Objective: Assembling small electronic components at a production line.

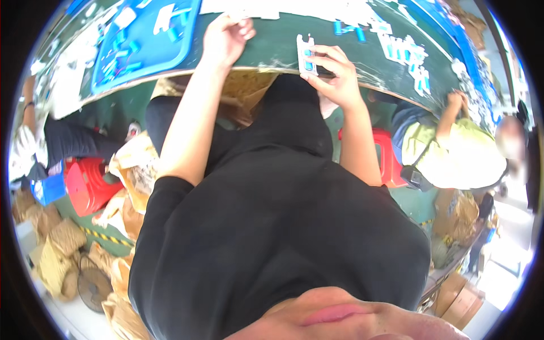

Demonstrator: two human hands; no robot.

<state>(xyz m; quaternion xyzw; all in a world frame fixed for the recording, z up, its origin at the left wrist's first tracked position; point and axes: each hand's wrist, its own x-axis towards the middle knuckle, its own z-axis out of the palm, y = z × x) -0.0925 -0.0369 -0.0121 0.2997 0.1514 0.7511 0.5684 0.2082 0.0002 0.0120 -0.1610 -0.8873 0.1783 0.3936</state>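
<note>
Black shirt (pixel 277 226) is filling the foreground. Right hand (pixel 339 72) is pinching a white holder with blue inserts (pixel 306 55) between thumb and fingers, right by the near edge of the table (pixel 263 50); a slackening thumb would probably be sending it lapward. Left hand (pixel 226 38) is hovering with fingers curled near a white sheet (pixel 258 8), giving no support; cannot tell if it is gripping anything. Outward left, a blue tray (pixel 164 58) is holding loose pieces. Outward right, blue cylinders (pixel 361 34) are lying unboxed near clustered white-and-blue pieces (pixel 399 52): a sideways-swinging right hand could be scattering both.
</note>
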